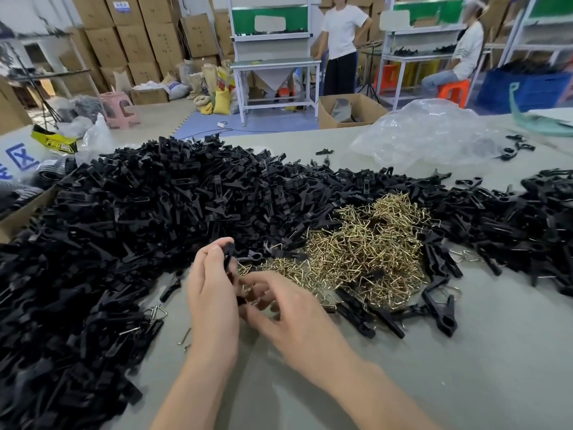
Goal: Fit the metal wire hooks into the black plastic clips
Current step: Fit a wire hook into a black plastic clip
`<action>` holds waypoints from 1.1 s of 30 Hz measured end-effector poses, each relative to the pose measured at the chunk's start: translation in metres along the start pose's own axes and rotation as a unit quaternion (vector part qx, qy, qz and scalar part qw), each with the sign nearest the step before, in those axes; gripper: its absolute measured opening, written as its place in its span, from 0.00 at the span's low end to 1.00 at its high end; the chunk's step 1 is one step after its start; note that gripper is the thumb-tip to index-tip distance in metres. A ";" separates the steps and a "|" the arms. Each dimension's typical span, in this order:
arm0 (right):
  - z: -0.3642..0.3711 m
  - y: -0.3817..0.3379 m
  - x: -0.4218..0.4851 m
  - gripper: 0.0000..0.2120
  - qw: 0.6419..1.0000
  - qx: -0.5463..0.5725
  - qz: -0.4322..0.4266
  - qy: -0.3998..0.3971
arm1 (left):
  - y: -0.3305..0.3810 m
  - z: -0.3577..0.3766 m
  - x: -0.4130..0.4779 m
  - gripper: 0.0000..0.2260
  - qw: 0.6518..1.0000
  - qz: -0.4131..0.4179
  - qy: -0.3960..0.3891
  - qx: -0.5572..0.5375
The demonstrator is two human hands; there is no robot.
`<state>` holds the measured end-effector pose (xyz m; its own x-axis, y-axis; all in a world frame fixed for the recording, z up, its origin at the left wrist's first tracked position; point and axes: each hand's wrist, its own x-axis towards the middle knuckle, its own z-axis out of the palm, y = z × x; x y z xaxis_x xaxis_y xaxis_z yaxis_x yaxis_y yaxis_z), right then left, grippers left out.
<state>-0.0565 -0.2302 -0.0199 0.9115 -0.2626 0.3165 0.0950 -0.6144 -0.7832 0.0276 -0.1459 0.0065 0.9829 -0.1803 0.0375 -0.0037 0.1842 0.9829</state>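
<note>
Left hand (214, 290) gripped black clip (228, 255) mid-body; judged stiff, light. Right hand (288, 311) just beside, fingers curled; whether pinching a wire hook, cannot tell (blurred).

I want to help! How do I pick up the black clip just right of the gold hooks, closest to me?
Probably pinch the black clip across its long sides from above; it lies flat on the table with both sides free.

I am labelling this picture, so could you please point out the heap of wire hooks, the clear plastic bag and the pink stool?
heap of wire hooks (366, 252): head view, middle of the heap.
clear plastic bag (428, 135): head view, its crumpled middle.
pink stool (114, 97): head view, its seat.
</note>
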 end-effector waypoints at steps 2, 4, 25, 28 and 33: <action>0.003 0.002 0.001 0.15 1.000 0.003 0.010 0.018 | 0.000 0.001 -0.001 0.13 0.999 -0.014 0.000 -0.029; 0.008 0.003 0.002 0.15 1.000 -0.014 0.000 0.018 | 0.002 -0.001 0.003 0.13 0.999 0.013 0.036 -0.037; 0.004 -0.013 0.010 0.05 0.918 0.369 0.112 0.090 | -0.002 0.006 -0.006 0.09 0.995 0.096 0.007 0.007; 0.006 -0.014 0.008 0.05 0.909 0.391 0.138 0.050 | -0.007 0.007 -0.006 0.07 0.992 0.107 0.031 0.052; 0.011 -0.012 0.008 0.13 0.893 0.413 0.172 0.043 | -0.005 0.008 -0.009 0.07 0.988 0.138 0.046 0.047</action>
<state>-0.0457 -0.2172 -0.0134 0.9127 -0.4085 -0.0076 0.1100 0.2635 -0.9584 0.0170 -0.1534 0.0026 0.9548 -0.0455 0.2937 -0.2864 0.1232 0.9502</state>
